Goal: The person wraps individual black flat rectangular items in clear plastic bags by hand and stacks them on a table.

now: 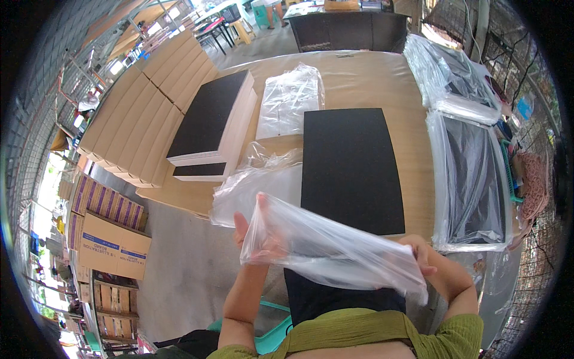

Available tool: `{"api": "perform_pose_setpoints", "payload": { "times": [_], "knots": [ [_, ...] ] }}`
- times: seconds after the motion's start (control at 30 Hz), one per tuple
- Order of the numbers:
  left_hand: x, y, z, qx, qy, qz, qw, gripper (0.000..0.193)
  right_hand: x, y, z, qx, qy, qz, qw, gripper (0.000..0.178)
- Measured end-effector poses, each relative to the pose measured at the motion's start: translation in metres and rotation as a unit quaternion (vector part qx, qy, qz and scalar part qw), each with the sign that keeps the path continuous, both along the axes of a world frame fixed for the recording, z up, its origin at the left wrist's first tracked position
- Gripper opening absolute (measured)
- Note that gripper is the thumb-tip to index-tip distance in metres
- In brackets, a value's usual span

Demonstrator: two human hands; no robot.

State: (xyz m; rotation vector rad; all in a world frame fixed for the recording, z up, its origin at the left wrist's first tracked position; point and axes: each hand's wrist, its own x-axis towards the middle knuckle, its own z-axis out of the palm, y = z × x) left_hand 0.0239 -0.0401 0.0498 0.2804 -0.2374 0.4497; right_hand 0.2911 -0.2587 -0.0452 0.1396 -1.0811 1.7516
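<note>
A clear plastic bag (335, 248) stretches between my hands, above the near edge of the table. My left hand (263, 236) is at the bag's left end. Its fingers show through the film, stretched upward, and the thumb stands apart outside it. My right hand (420, 254) has its fingers closed on the bag's right end. Just beyond the bag, a black board (353, 173) lies flat on the table. To its left is a pile of clear plastic bags (257, 188), partly hidden by the bag I hold.
Black-topped boards (209, 119) are stacked at the left, beside long rows of brown cartons (131, 125). Bagged black boards (472, 179) lie along the right edge. A white plastic-wrapped bundle (291, 99) sits toward the back of the brown table (365, 78). Cardboard boxes (113, 245) stand at lower left.
</note>
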Motion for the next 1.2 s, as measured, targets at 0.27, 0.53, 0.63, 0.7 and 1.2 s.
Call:
{"api": "perform_pose_setpoints", "payload": {
  "times": [0.27,0.53,0.63,0.7,1.2],
  "knots": [
    [-0.029,0.027,-0.047,0.308,0.358,-0.061,0.879,0.033,0.001,-0.039,0.048,-0.393,-0.057,-0.477,0.784,0.031],
    [-0.027,-0.018,-0.052,0.3,0.342,-0.116,0.883,0.02,0.006,-0.046,0.028,-0.472,0.044,-0.428,0.77,0.009],
    [-0.021,-0.021,-0.05,0.216,0.304,-0.039,0.927,0.02,-0.006,-0.036,0.045,-0.407,-0.037,-0.512,0.756,0.013],
    [-0.009,-0.022,-0.046,0.382,0.562,0.126,0.723,0.017,-0.017,-0.028,0.059,-0.386,-0.176,-0.602,0.677,0.013],
    [0.009,-0.041,-0.034,0.647,0.596,0.282,0.384,0.05,-0.036,-0.022,0.061,-0.29,-0.553,-0.714,0.316,0.025]
  ]
}}
